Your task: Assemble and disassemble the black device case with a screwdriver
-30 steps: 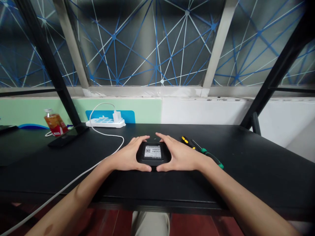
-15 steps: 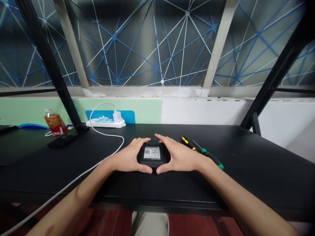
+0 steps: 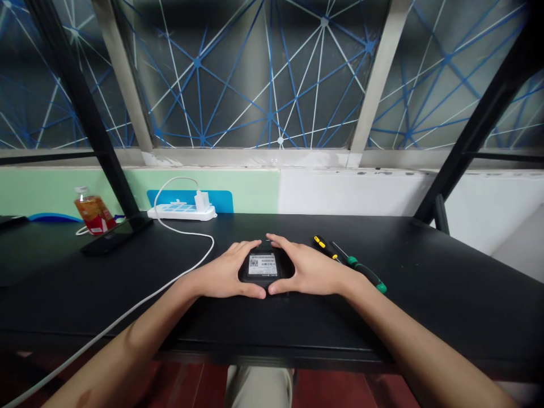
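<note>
A flat black device point(image 3: 262, 277) with rounded corners lies on the black table, midway between my hands. Its top bears a white printed label point(image 3: 262, 264) with a square code. My left hand point(image 3: 229, 271) curves round its left side, thumb at the near edge and fingers at the far edge. From the right, my right hand point(image 3: 304, 267) clasps it in the same way. The tips of both thumbs almost meet in front. Fingers and palms cover the device's sides.
Right of my right hand lie a yellow-and-black screwdriver point(image 3: 326, 247) and a green-and-black screwdriver point(image 3: 366, 274). A white cable point(image 3: 140, 302) runs from a power strip point(image 3: 181, 212) across the black table point(image 3: 425, 294). At left are a drink bottle point(image 3: 94, 212) and a dark phone-like slab point(image 3: 113, 237).
My thumbs have drawn a little nearer to each other at the near edge, and my hands sit slightly closer round the device. The tools have stayed put.
</note>
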`<state>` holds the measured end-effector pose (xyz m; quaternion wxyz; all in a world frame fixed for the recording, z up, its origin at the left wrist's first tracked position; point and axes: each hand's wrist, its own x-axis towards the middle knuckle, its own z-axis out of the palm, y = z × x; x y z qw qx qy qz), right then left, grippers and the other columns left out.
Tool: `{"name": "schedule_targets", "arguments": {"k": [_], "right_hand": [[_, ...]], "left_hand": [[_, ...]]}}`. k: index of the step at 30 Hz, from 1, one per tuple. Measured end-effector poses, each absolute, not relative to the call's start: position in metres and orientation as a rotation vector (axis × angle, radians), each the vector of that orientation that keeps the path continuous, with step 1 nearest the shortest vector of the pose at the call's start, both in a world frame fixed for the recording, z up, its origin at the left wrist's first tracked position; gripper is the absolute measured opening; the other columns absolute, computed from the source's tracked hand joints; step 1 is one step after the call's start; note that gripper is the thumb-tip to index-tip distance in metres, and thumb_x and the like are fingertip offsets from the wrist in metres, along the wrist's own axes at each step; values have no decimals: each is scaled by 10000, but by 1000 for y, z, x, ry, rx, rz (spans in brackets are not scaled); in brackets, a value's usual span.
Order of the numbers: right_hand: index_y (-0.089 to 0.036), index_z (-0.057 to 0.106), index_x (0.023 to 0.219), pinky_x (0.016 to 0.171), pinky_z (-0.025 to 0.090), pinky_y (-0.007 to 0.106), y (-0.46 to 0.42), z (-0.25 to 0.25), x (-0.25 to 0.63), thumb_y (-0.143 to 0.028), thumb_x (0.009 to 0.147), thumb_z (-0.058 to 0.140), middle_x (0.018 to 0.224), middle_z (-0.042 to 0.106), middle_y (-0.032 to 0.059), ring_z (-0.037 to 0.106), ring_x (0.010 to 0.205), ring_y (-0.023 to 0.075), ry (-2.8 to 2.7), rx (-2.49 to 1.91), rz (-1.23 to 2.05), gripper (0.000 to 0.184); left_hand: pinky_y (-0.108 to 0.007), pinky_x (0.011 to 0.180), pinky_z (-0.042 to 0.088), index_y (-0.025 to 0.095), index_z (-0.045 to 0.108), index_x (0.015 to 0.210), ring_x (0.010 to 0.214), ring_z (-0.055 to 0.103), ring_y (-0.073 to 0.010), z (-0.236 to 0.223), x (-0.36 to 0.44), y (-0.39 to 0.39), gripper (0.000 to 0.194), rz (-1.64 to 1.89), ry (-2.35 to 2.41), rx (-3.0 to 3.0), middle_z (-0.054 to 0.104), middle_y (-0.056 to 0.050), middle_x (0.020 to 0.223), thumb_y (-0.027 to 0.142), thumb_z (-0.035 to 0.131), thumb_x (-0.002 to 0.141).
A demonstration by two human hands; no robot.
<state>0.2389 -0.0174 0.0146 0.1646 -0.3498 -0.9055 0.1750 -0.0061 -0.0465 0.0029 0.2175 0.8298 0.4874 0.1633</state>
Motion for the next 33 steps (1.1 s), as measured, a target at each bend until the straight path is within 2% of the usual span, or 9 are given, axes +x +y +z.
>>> {"name": "schedule_targets", "arguments": {"k": [4,11,20,25,28,31,33], "right_hand": [[-216,242,1547,1072,461,480,-16,13,238,-722,632,715,1485,491,158,544,1292,330,-2566,-1023,510,1147],[-208,273,1542,1037,480,490,-15,15,237,-725,625,717,1459,520,165,554,1271,351,-2586,-1081,478,1143],[-205,282,1543,1019,483,488,-15,16,237,-760,613,696,1462,516,174,561,1259,364,-2615,-1131,449,1159],[-213,298,1540,996,490,490,-16,15,237,-772,619,681,1447,531,178,553,1269,376,-2632,-1133,446,1144],[-205,307,1537,985,496,490,-15,14,237,-778,616,678,1438,538,184,553,1268,377,-2621,-1121,441,1146],[-212,320,1531,983,495,493,-14,12,238,-790,602,677,1435,543,178,554,1269,376,-2609,-1096,430,1151],[-221,345,1516,994,490,484,-12,11,238,-773,648,661,1411,571,158,572,1251,355,-2590,-1070,418,1076]], "left_hand": [[-547,1173,267,174,151,1554,1447,253,-376,3,-6,-45,1144,390,1329,2309,253,-196,1558,662,734,699],[-528,1205,199,146,60,1574,1499,140,-361,7,-6,-45,1192,283,1339,2301,135,-195,1621,721,672,728],[-508,1218,177,97,95,1568,1512,118,-342,10,-5,-46,1171,216,1361,2354,105,-197,1635,740,635,751],[-531,1221,142,116,110,1569,1519,65,-345,5,-5,-45,1103,230,1342,2376,99,-176,1639,737,591,795],[-545,1212,165,145,147,1566,1514,96,-352,0,-6,-45,1074,298,1318,2371,134,-175,1636,728,607,790],[-537,1193,230,163,225,1544,1477,219,-360,-3,-6,-45,1050,391,1307,2355,238,-189,1596,698,668,755],[-531,1171,279,179,279,1519,1424,315,-358,-2,-6,-45,1020,455,1298,2353,328,-186,1536,660,714,732]]}}
